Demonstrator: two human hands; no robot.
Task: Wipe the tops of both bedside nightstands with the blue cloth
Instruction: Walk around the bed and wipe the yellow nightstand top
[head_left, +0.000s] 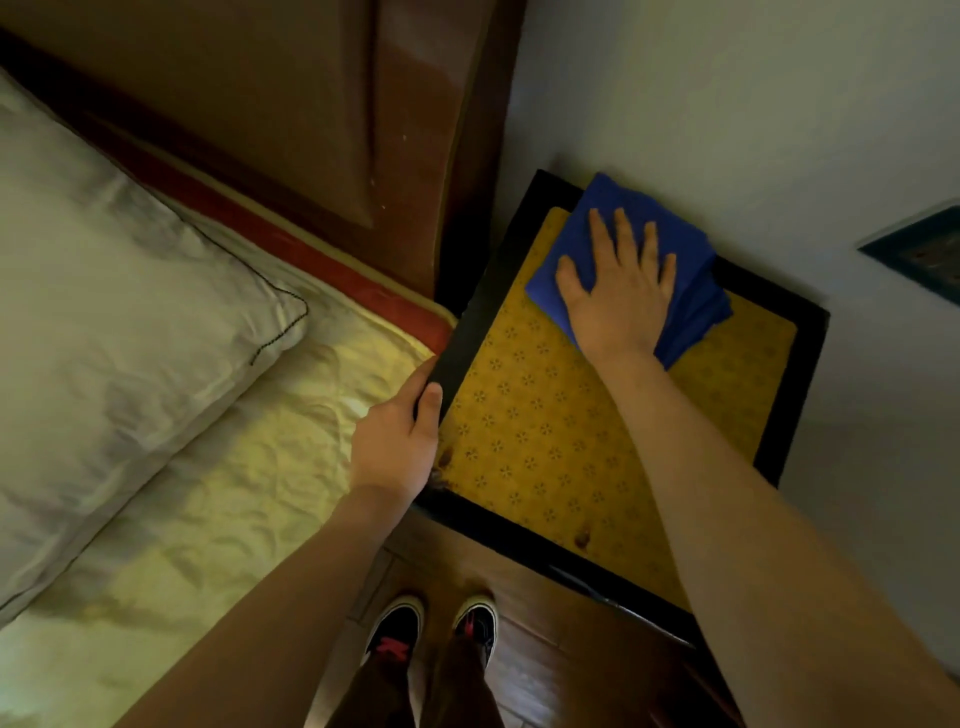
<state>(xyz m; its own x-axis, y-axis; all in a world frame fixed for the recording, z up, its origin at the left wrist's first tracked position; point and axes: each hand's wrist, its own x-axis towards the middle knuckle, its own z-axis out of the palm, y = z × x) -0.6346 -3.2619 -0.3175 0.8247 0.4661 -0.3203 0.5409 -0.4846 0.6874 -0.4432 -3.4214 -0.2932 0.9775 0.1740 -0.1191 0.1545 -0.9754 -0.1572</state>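
A black-framed nightstand (800, 364) stands between the bed and the wall, its top covered by a yellow patterned mat (545, 431). A folded blue cloth (696, 306) lies on the far corner of the top, partly over the black rim. My right hand (618, 291) presses flat on the cloth, fingers spread toward the wall. My left hand (397, 441) grips the nightstand's left edge by the mattress, thumb on top and fingers hidden under the rim.
The bed (218, 493) with a white pillow (104, 312) lies left, touching the nightstand. A brown headboard (311, 114) rises behind. The white wall (727, 93) runs close behind and right. My shoes (431, 629) stand on the wooden floor (545, 665).
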